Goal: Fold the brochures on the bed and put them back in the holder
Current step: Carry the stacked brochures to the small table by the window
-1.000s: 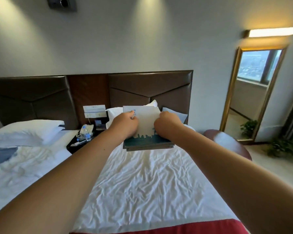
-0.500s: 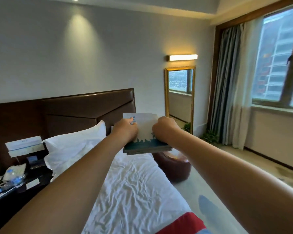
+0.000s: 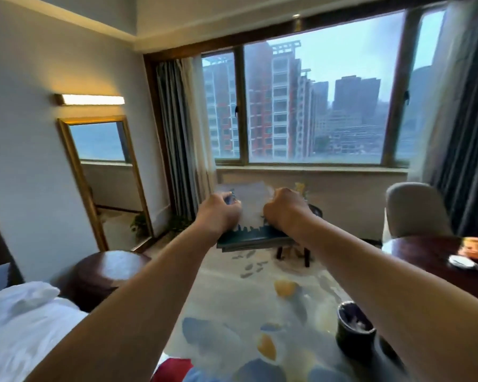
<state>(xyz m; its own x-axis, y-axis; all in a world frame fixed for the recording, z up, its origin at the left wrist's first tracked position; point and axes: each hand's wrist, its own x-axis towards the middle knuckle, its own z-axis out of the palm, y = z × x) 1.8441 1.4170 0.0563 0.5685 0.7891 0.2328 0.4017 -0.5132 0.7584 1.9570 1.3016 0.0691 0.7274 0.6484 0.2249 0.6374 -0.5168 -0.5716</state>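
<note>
Both arms reached out at chest height, the left hand point(image 3: 220, 213) and the right hand point(image 3: 284, 212) each clamped on a side edge of a stack of folded brochures point(image 3: 253, 226), fingers curled shut around the paper. In the second before, the same grip had framed the headboard and pillows; by this moment the view had swung past the gilt mirror to face the window, while the stack kept its place between the hands. That suggested the folding was done and the person had turned from the bed to carry the brochures toward the holder, which did not appear in view.

Nearest the camera, a corner of the bed point(image 3: 20, 326) with white linen lay at lower left, a red runner point(image 3: 174, 368) at its foot. A patterned carpet point(image 3: 232, 312) in pale blue and yellow spread ahead, with a dark waste bin point(image 3: 355, 330) at right. A round dark stool point(image 3: 105, 274) stood just beside the bed. Farther right, a dark wooden table point(image 3: 436, 257) carried a white dish and an orange item too blurred to name, a grey chair point(image 3: 414, 210) behind it. Beyond the hands, a small table was partly hidden. The mirror point(image 3: 102, 172) leaned at left under a wall lamp point(image 3: 91, 99); curtains framed the window point(image 3: 315, 106) and apartment towers outside.
</note>
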